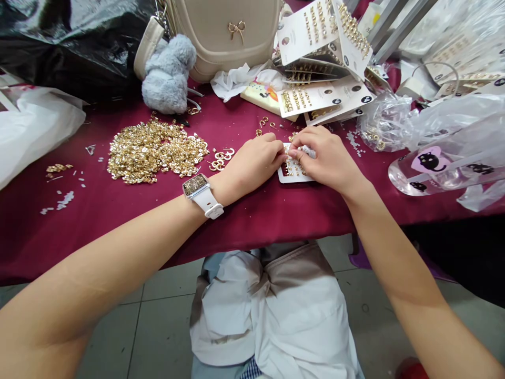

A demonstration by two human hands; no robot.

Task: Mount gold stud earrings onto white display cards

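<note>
A white earring card (294, 178) with rows of small gold earrings lies near the table's front edge, between both hands. My left hand (258, 163), with a white-strapped watch on its wrist, is closed, its fingertips at the card's left edge. Over the card's upper right part, my right hand (323, 155) has thumb and fingers pinched together. The fingertips of the two hands nearly meet. Whatever sits in either pinch is too small or hidden to make out. Left of my left hand lie several gold hoop earrings (221, 158) and a large pile of small gold pieces (153, 150).
Filled earring cards (323, 95) are stacked behind my right hand. A clear bottle (445, 166) with cat stickers lies at right, near plastic bags. A beige handbag (224, 37), a grey plush charm (168, 73) and a black plastic bag (74, 47) line the back.
</note>
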